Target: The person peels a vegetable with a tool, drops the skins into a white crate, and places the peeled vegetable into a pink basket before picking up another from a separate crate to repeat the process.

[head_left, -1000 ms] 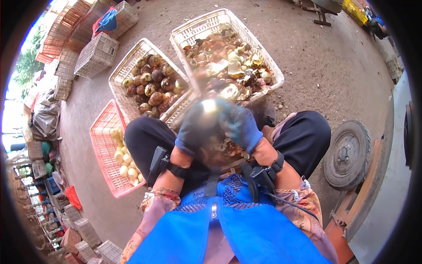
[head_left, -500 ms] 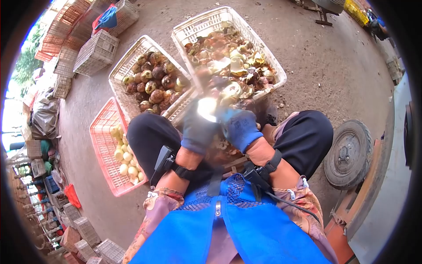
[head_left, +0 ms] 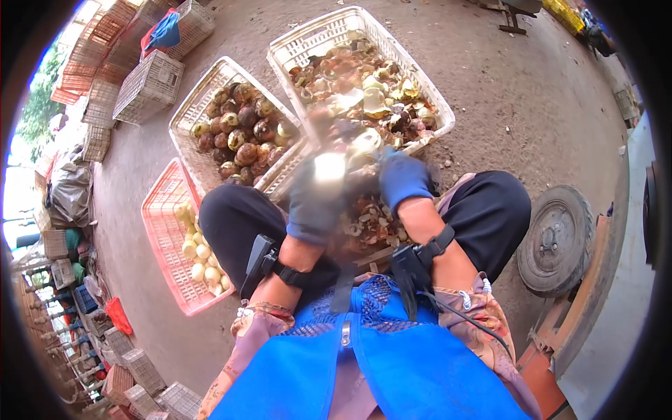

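"Any writing on the left?"
"A pale patch (head_left: 166,76) on a grey crate (head_left: 140,94), too small to read. A knee (head_left: 231,217) partly hides the pink crate (head_left: 168,241)."
"And the hands?"
"Glare washes out the white thing (head_left: 330,168) at the gloved left hand (head_left: 315,199); the gloved right hand (head_left: 406,176), just beside it, blurs. I cannot tell either's finger grip."

The left forearm (head_left: 301,253) and right forearm (head_left: 458,264) angled upward from the lower frame. The gloved left hand (head_left: 315,199) hung near the centre, its fingers lost in glare and blur; the gloved right hand (head_left: 406,178) hung apart, slightly higher to the right, its fingers indistinct. Bent knees (head_left: 234,210) flanked them.
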### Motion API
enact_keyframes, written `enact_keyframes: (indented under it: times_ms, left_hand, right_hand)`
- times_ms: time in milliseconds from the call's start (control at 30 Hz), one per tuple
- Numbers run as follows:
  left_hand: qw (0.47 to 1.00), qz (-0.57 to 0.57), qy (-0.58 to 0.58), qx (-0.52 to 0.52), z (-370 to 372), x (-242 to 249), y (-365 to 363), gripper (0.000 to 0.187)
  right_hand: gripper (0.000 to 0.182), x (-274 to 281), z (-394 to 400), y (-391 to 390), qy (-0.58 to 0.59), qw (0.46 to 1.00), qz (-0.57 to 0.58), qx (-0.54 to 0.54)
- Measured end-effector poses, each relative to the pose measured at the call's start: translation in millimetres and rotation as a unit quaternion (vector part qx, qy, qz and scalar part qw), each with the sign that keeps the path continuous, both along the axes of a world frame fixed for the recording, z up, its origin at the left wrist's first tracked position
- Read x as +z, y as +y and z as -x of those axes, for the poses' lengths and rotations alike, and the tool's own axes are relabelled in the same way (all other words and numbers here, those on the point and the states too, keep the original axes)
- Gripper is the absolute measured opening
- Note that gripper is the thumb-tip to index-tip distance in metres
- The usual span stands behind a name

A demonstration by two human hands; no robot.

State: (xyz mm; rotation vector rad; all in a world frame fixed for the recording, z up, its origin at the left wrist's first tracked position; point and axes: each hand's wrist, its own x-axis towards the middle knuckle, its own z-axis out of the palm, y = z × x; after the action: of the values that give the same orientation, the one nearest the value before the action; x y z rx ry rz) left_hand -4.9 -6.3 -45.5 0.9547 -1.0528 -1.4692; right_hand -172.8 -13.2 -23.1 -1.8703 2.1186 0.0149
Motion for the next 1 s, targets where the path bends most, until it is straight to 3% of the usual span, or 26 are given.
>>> enact_keyframes:
  times_ms: [33,100,167,200,233,267,300,367,400,467,500,600,633,700,733,767,800,833,867,900,933,967,1000]
  left_hand:
    - [0.998,0.031,-0.041,0.043,1.0,-12.0,0.3,0.024]
    - [0.990,0.064,-0.082,0.092,1.2,-9.7,-1.9,0.025]
    - [0.987,-0.087,0.111,0.072,-2.2,-5.0,-1.9,0.021]
    - [0.987,-0.087,0.111,0.075,-8.0,-11.3,-2.8,0.021]
    - [0.972,0.109,-0.199,0.061,-16.9,-22.7,-5.4,0.019]
    - [0.826,0.291,-0.481,0.036,-18.2,-17.7,-6.7,0.017]
    - [0.827,0.291,-0.480,0.034,-14.4,-13.4,-5.0,0.017]
    - [0.962,0.087,-0.248,0.068,-2.1,-1.4,-2.6,0.014]
    - [0.962,0.087,-0.248,0.069,-2.8,-10.8,-2.0,0.014]
    - [0.994,0.058,-0.072,0.059,-5.9,-28.6,-0.3,0.017]
    - [0.994,0.058,-0.072,0.058,-6.3,-28.9,0.8,0.017]
    - [0.970,0.090,-0.220,0.057,-5.2,-9.9,2.4,0.024]
    - [0.957,0.101,-0.267,0.057,-4.1,-1.6,2.9,0.026]
    - [0.941,0.111,-0.313,0.063,-3.4,6.4,4.6,0.028]
    - [0.975,0.048,-0.210,0.047,-5.9,8.6,6.6,0.029]
    - [0.994,-0.016,-0.107,0.028,-7.3,14.4,7.9,0.030]
    - [0.993,-0.016,-0.110,0.027,-7.2,21.2,8.3,0.030]
    - [0.993,-0.091,0.071,-0.017,-5.2,28.9,8.0,0.030]
    - [0.953,-0.161,0.251,-0.060,-2.8,33.9,7.7,0.031]
    - [0.953,-0.161,0.251,-0.060,-4.4,31.2,8.3,0.031]
    - [0.992,0.046,-0.108,-0.055,-9.1,25.0,9.0,0.031]
    - [0.858,0.244,-0.450,-0.041,-14.2,18.7,9.4,0.031]
    - [0.857,0.244,-0.451,-0.043,-18.8,11.7,10.8,0.031]
  right_hand:
    - [0.019,-13.8,7.8,1.3,0.002,1.000,0.001,0.000]
    - [0.019,-1.7,9.1,1.7,-0.147,0.986,0.067,-0.030]
    - [0.020,9.5,-2.7,14.7,-0.179,0.979,0.097,0.001]
    - [0.020,12.3,-8.4,20.6,-0.197,0.962,0.175,0.069]
    - [0.020,12.9,-11.5,23.7,-0.213,0.935,0.251,0.134]
    - [0.021,7.4,-14.5,23.1,-0.237,0.926,0.256,0.147]
    - [0.021,4.6,-17.8,25.6,-0.237,0.926,0.255,0.145]
    - [0.021,4.0,-26.0,28.4,-0.051,0.970,0.176,0.161]
    - [0.021,2.4,-26.9,28.2,-0.051,0.970,0.176,0.162]
    - [0.021,-1.5,-29.0,27.9,0.028,0.974,0.136,0.177]
    - [0.021,-3.6,-23.2,23.4,0.028,0.975,0.136,0.176]
    - [0.018,-6.1,8.0,-2.3,-0.030,1.000,0.002,-0.004]
    - [0.018,-3.5,12.0,-1.2,-0.028,1.000,0.004,-0.006]
    - [0.021,0.1,17.5,2.6,-0.303,0.947,0.088,-0.060]
    - [0.024,-9.3,18.2,6.2,-0.394,0.911,0.110,-0.051]
    - [0.024,-4.3,13.7,8.8,-0.398,0.910,0.109,-0.052]
    - [0.024,2.2,9.6,11.4,-0.353,0.925,0.139,-0.004]
    - [0.024,11.1,5.9,13.9,-0.305,0.936,0.169,0.043]
    - [0.015,23.1,0.0,16.2,-0.233,0.955,0.166,0.081]
    - [0.015,28.2,-3.5,18.0,-0.232,0.955,0.167,0.082]
    - [0.017,31.9,-6.1,19.7,-0.190,0.965,0.144,0.114]
    - [0.019,35.9,-8.2,20.4,-0.147,0.971,0.120,0.145]
    - [0.019,44.2,-9.0,19.3,-0.148,0.971,0.120,0.143]
